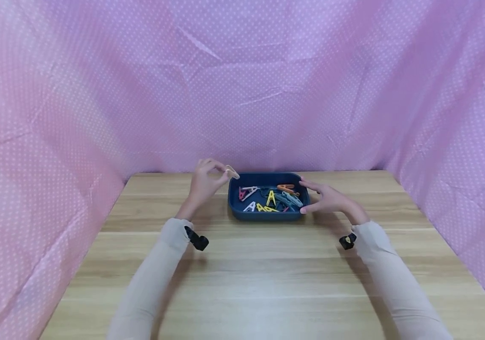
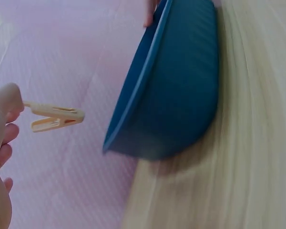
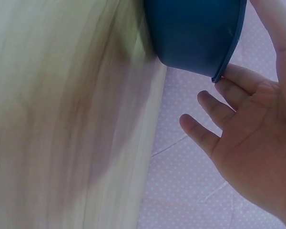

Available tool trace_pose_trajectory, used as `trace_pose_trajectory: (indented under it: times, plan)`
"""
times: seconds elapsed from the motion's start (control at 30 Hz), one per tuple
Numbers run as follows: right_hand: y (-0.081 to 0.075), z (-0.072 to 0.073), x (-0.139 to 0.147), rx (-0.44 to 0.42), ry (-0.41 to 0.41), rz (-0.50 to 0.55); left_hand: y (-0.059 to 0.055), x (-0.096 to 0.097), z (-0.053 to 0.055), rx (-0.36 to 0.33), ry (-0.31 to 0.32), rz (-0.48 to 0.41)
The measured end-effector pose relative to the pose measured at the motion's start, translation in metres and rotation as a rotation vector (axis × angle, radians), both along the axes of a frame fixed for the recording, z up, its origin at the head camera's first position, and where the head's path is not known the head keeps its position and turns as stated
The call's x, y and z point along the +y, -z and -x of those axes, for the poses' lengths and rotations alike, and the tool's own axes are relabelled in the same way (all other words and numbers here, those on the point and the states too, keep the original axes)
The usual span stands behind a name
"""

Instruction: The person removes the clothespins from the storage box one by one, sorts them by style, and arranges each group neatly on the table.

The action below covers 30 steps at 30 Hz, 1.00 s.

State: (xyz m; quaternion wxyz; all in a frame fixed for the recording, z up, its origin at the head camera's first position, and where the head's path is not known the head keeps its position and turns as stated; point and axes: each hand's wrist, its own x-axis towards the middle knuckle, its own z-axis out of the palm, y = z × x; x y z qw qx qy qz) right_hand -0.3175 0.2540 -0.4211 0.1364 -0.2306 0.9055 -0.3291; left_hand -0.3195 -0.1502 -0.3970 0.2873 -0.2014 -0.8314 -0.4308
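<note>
My left hand [image 1: 208, 182] pinches a pale peach plastic clothespin [image 2: 57, 117] by one end between thumb and fingertips. The clothespin is in the air, just off the left end of a dark blue plastic tub [image 1: 268, 216]. Inside the tub lie several clothespins: yellow ones [image 1: 271, 198], white ones [image 1: 250, 207], blue-grey ones [image 1: 292, 199], an orange one [image 1: 285, 187] and a red one [image 1: 241, 193]. At the tub's right end, my right hand [image 1: 329, 198] touches the rim with its thumb and fingers spread and fairly straight.
The tub stands on a wood-grain table [image 1: 251, 278], close to its back edge. A pink dotted cloth [image 1: 242, 94] hangs behind the table and along both sides. Black wrist mounts [image 1: 197, 240] are strapped over the light sleeves [image 1: 150, 278].
</note>
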Motion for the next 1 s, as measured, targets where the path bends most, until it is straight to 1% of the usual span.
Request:
trace_pose_trajectory:
  times: [0.07,0.17,0.27,0.37,0.53,0.67,0.8,0.9,1.0]
  plan:
    - [0.001,0.001,0.001,-0.003,0.005,0.005,0.003,-0.008,0.001,0.017,-0.022,-0.035]
    - [0.002,0.000,0.003,-0.004,0.005,0.003,0.010,-0.020,0.002,0.027,-0.054,-0.059]
    - [0.003,-0.001,0.003,-0.012,0.004,0.004,0.017,-0.029,0.001,0.007,-0.086,-0.061]
    - [0.002,-0.003,0.003,-0.012,-0.002,0.006,0.024,-0.036,0.000,-0.026,-0.099,-0.045]
    - [0.000,-0.003,0.002,-0.006,-0.007,0.007,0.034,-0.041,0.002,-0.078,-0.108,0.003]
    - [-0.001,-0.001,0.001,-0.008,-0.014,0.015,0.041,-0.041,0.009,-0.103,-0.129,0.058]
    - [0.000,0.001,0.001,-0.017,-0.018,0.031,0.046,-0.039,0.014,-0.131,-0.149,0.112]
    - [0.001,0.001,0.001,-0.024,-0.018,0.044,0.048,-0.038,0.015,-0.150,-0.153,0.155]
    - [0.003,0.001,0.001,-0.025,-0.017,0.048,0.052,-0.038,0.015,-0.141,-0.155,0.203]
